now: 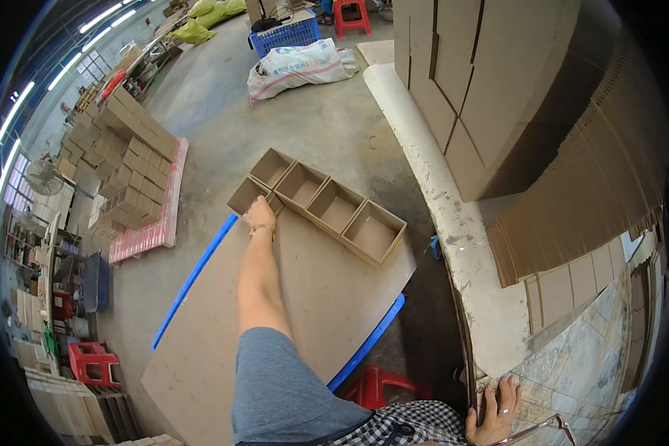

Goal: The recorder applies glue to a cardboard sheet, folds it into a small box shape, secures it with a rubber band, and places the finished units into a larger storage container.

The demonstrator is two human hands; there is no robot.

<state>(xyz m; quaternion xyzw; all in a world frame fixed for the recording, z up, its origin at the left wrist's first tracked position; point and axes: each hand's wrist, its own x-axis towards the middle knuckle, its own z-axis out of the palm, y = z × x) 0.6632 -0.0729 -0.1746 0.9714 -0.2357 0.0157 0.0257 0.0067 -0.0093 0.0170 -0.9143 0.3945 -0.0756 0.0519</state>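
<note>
My left hand (260, 214) reaches forward, its fingers closed over the near wall of an open-topped brown cardboard box (239, 199). This box sits against the left part of a slanting row of several like boxes (336, 207), open side up, with bare insides. All stand at the far end of a brown board-topped table (275, 327). At the lower right my right hand (496, 413) lies flat, fingers spread and a ring on one, on a marble-patterned surface (557, 372). Nothing shows in that hand.
A worn white ledge (431, 178) on the right carries tall brown cartons (490, 89) and corrugated sheets (572, 201). Blue strips (193, 282) edge the table. A red stool (379, 386) stands beside it. Stacked boxes (137, 178) fill a pink pallet at left; a white sack (305, 68) lies beyond.
</note>
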